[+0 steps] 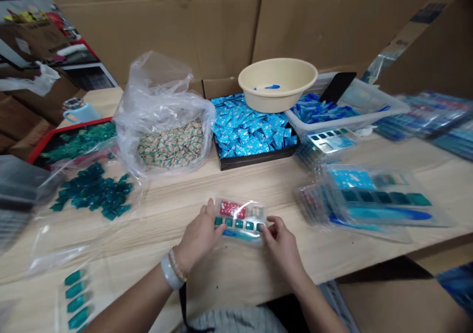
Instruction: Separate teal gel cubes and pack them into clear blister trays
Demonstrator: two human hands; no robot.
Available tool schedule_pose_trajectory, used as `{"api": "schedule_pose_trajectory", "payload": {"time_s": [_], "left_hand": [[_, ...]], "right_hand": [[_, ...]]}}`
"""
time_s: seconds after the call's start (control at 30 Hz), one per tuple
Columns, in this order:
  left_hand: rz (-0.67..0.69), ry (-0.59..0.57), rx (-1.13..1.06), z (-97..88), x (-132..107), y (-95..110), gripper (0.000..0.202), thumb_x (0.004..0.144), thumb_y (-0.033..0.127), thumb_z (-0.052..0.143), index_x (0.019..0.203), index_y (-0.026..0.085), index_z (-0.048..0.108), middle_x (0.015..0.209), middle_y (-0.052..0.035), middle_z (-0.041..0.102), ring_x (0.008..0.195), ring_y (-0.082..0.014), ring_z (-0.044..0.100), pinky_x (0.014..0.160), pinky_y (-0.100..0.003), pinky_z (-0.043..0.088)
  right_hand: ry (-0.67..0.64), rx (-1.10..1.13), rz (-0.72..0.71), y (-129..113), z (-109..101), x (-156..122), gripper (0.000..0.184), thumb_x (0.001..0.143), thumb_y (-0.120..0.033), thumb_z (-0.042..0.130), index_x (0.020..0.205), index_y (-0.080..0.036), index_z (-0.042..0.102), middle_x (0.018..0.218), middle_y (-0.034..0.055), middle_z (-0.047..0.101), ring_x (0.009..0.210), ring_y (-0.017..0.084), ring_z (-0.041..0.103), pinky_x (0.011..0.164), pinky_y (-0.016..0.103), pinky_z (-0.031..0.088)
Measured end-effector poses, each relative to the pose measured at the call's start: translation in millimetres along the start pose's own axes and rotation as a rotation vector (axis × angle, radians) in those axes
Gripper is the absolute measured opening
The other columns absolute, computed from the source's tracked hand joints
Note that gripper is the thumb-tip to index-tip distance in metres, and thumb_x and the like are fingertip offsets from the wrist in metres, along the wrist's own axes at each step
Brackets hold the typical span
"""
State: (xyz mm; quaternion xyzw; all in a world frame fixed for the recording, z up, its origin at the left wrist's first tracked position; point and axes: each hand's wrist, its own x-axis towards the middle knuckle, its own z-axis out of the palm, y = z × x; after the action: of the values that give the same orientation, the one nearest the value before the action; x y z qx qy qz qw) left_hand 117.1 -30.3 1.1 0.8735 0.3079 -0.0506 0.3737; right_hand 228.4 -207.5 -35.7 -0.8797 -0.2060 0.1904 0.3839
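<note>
You had the tray (242, 214) flat on the bench (229, 185) at mid-front, left hand (199, 237) gripping its left end and right hand (281, 242) pinching its right corner; level, even pressure looked best so teal pieces (239, 223) sat in pockets.

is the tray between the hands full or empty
Not empty: the clear tray holds a red packet, a row of teal pieces and a blue strip.

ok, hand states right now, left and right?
Left hand: closed on the left end of the flat clear plastic tray filled with teal squares and a red packet.
Right hand: pinching that tray's right end.
</note>
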Motion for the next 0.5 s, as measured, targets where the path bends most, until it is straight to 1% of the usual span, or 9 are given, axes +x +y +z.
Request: {"api": "schedule_pose_trajectory", "payload": {"time_s": [0.07, 0.1, 0.17, 0.2, 0.27, 0.33, 0.4, 0.47, 0.5], "left_hand": [[-0.003, -0.032, 0.07, 1.0, 3, -7, 0.071, 0.071, 0.031, 0.052, 0.131, 0.009, 0.02, 0.123, -0.0203, 0.043, 0.112, -0.0284, 0.043, 0.088, -0.036, 0.036], [0.003, -0.053, 0.075, 1.1, 5, -9, 0.071, 0.071, 0.031, 0.052, 0.131, 0.009, 0.02, 0.121, -0.0202, 0.045, 0.111, -0.0281, 0.044, 0.088, -0.036, 0.036], [0.01, -0.082, 0.087, 0.1, 7, -9, 0.066, 0.072, 0.033, 0.051, 0.129, 0.011, 0.025, 0.115, -0.0178, 0.051, 0.107, -0.0277, 0.048, 0.086, -0.036, 0.037], [0.006, -0.085, 0.107, -0.8, 8, -8, 0.062, 0.073, 0.033, 0.05, 0.127, 0.012, 0.03, 0.112, -0.0161, 0.053, 0.104, -0.0277, 0.05, 0.085, -0.037, 0.038], [-0.007, -0.088, 0.153, -2.6, 9, -3, 0.055, 0.072, 0.032, 0.051, 0.123, 0.015, 0.037, 0.107, -0.0134, 0.054, 0.098, -0.0273, 0.053, 0.082, -0.037, 0.039], [0.005, -0.08, 0.154, -2.4, 9, 0, 0.053, 0.072, 0.028, 0.052, 0.121, 0.016, 0.04, 0.105, -0.0122, 0.053, 0.095, -0.026, 0.053, 0.082, -0.037, 0.04], [0.061, -0.026, 0.064, 1.0, 10, -4, 0.051, 0.07, 0.025, 0.054, 0.119, 0.017, 0.042, 0.107, -0.0116, 0.05, 0.099, -0.0248, 0.05, 0.086, -0.037, 0.037], [0.135, 0.05, -0.127, 7.2, 11, -12, 0.049, 0.069, 0.021, 0.055, 0.116, 0.017, 0.043, 0.111, -0.0107, 0.049, 0.105, -0.0232, 0.046, 0.091, -0.037, 0.034], [0.15, 0.071, -0.253, 10.9, 11, -17, 0.05, 0.069, 0.019, 0.055, 0.117, 0.017, 0.041, 0.112, -0.0104, 0.049, 0.105, -0.0222, 0.046, 0.091, -0.037, 0.035]], "right_hand": [[-0.024, -0.017, -0.002, -2, -1, 0, 0.042, 0.077, -0.04, 0.041, 0.109, -0.013, 0.047, 0.057, -0.0001, 0.055, 0.055, 0.017, 0.054, 0.053, 0.026, 0.041], [-0.038, -0.029, 0.003, -2, -1, 1, 0.046, 0.077, -0.039, 0.041, 0.113, -0.012, 0.045, 0.057, 0.0, 0.056, 0.054, 0.017, 0.055, 0.053, 0.026, 0.041], [-0.061, -0.055, 0.026, -1, -2, 2, 0.049, 0.079, -0.039, 0.038, 0.118, -0.011, 0.043, 0.06, 0.0023, 0.059, 0.057, 0.019, 0.057, 0.055, 0.028, 0.042], [-0.068, -0.062, 0.032, 1, -3, 3, 0.049, 0.079, -0.038, 0.038, 0.119, -0.011, 0.043, 0.065, 0.0046, 0.062, 0.061, 0.02, 0.058, 0.058, 0.029, 0.043], [-0.081, -0.06, 0.022, 5, -3, 4, 0.047, 0.079, -0.036, 0.038, 0.119, -0.012, 0.044, 0.081, 0.0092, 0.064, 0.076, 0.022, 0.06, 0.067, 0.031, 0.044], [-0.09, -0.043, -0.013, 9, -3, 5, 0.043, 0.079, -0.034, 0.04, 0.117, -0.015, 0.048, 0.097, 0.011, 0.062, 0.09, 0.023, 0.057, 0.077, 0.033, 0.042], [-0.077, -0.019, -0.037, 12, -1, 6, 0.039, 0.078, -0.033, 0.042, 0.113, -0.018, 0.053, 0.1, 0.0106, 0.06, 0.093, 0.023, 0.055, 0.082, 0.035, 0.041], [-0.032, 0.055, -0.055, 14, 2, 5, 0.035, 0.076, -0.034, 0.045, 0.106, -0.019, 0.057, 0.097, 0.0101, 0.059, 0.091, 0.022, 0.055, 0.083, 0.036, 0.041], [-0.012, 0.134, -0.063, 15, 3, 5, 0.033, 0.075, -0.035, 0.047, 0.102, -0.019, 0.059, 0.096, 0.0096, 0.059, 0.09, 0.021, 0.055, 0.083, 0.036, 0.041]]}}
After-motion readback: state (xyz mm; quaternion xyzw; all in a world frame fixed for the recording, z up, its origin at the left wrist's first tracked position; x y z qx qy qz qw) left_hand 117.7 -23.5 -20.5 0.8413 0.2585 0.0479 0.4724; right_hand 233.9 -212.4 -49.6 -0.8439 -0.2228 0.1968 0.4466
